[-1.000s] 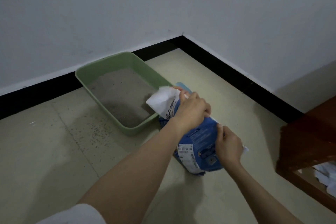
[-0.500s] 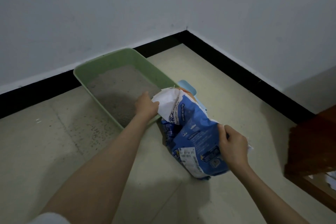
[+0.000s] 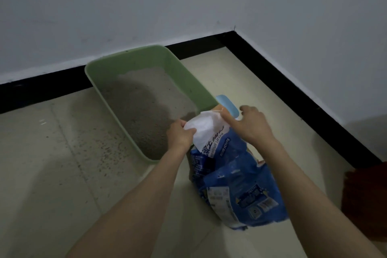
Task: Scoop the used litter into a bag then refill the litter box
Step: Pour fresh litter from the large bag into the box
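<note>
A green litter box (image 3: 180, 65) holding grey litter (image 3: 144, 102) sits on the tiled floor by the wall. Right of its near corner stands a blue and white litter bag (image 3: 236, 184), its white top edge folded over towards the box. My left hand (image 3: 180, 136) pinches the left side of that white top. My right hand (image 3: 251, 125) lies over the right side of the bag's top, fingers spread and fairly straight. A light blue scoop (image 3: 228, 103) lies behind the bag, mostly hidden.
Litter grains (image 3: 94, 148) are scattered on the floor left of the box. A black skirting (image 3: 293, 90) runs along both walls into the corner. Dark wooden furniture (image 3: 368, 190) stands at the right edge.
My right hand left the bag's lower right side and came up to its top. My left hand stayed at the top's left side. The view shifted left.
</note>
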`<act>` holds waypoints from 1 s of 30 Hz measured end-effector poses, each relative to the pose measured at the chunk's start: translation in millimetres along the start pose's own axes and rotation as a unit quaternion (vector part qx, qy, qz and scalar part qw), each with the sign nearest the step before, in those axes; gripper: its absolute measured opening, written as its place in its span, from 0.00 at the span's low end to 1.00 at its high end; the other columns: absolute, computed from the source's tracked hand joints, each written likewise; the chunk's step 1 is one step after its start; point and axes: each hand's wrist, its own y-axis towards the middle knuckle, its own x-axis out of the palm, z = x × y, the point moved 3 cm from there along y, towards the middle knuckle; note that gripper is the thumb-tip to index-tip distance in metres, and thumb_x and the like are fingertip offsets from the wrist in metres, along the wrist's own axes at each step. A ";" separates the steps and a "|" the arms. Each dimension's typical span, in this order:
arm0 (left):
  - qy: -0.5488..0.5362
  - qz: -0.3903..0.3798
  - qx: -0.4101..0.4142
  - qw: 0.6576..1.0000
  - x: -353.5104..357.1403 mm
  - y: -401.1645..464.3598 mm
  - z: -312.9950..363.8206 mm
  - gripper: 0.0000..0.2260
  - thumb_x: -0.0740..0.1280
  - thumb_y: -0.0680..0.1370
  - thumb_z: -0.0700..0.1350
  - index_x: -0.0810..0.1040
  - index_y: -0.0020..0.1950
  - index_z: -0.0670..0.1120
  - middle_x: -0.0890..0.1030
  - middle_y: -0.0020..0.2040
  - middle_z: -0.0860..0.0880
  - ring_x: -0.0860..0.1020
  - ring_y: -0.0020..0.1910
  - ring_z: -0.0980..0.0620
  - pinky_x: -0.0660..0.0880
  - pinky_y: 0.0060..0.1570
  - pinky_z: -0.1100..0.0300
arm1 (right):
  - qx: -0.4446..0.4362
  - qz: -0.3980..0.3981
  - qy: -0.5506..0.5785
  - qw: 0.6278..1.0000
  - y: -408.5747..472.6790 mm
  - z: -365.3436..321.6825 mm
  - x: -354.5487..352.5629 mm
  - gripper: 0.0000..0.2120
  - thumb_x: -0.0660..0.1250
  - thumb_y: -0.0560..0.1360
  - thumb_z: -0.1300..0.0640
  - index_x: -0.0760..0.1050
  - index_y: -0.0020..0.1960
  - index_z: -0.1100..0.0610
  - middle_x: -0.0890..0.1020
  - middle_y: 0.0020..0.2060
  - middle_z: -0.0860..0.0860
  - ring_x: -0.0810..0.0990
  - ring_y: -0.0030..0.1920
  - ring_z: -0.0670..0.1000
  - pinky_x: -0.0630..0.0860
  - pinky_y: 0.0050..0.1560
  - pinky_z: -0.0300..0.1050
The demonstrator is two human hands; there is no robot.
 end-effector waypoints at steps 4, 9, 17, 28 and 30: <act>-0.003 -0.011 -0.007 1.000 1.5 6.5 -5.0 0.09 0.68 0.74 0.38 0.77 0.54 0.40 0.80 0.53 0.42 0.78 0.51 0.45 0.73 0.49 0.55 | 0.072 -0.089 -0.016 0.993 37.8 -21.3 47.8 0.19 0.61 0.74 0.46 0.73 0.58 0.57 0.77 0.53 0.57 0.75 0.54 0.60 0.74 0.52 0.50; 0.024 -0.037 0.019 0.999 5.3 5.5 -4.4 0.03 0.68 0.73 0.38 0.75 0.41 0.45 0.78 0.41 0.46 0.75 0.42 0.48 0.71 0.40 0.60 | 0.063 0.032 -0.027 0.997 27.2 -15.3 47.3 0.12 0.56 0.76 0.62 0.77 0.53 0.58 0.80 0.43 0.58 0.79 0.45 0.60 0.73 0.46 0.47; 0.105 -0.090 0.164 0.977 26.3 -25.7 16.6 0.03 0.66 0.77 0.42 0.74 0.45 0.43 0.76 0.40 0.51 0.74 0.42 0.50 0.66 0.39 0.63 | 0.095 0.146 0.230 0.958 -27.4 33.5 13.3 0.15 0.60 0.77 0.57 0.77 0.35 0.63 0.80 0.33 0.60 0.80 0.36 0.62 0.78 0.41 0.54; 0.164 -0.072 0.241 0.954 -6.0 -48.2 25.5 0.18 0.63 0.75 0.34 0.71 0.64 0.44 0.70 0.62 0.45 0.72 0.60 0.50 0.70 0.59 0.59 | 0.091 0.133 0.482 0.861 -104.3 73.2 -2.0 0.09 0.62 0.77 0.62 0.78 0.40 0.60 0.79 0.39 0.56 0.76 0.41 0.54 0.72 0.40 0.40; 0.183 -0.098 0.232 0.951 -9.6 -52.9 28.3 0.24 0.65 0.75 0.37 0.64 0.70 0.44 0.65 0.68 0.44 0.67 0.66 0.48 0.64 0.64 0.56 | 0.088 0.137 0.492 0.855 -114.1 79.3 -7.1 0.10 0.63 0.77 0.62 0.78 0.38 0.58 0.79 0.39 0.55 0.75 0.42 0.53 0.71 0.44 0.44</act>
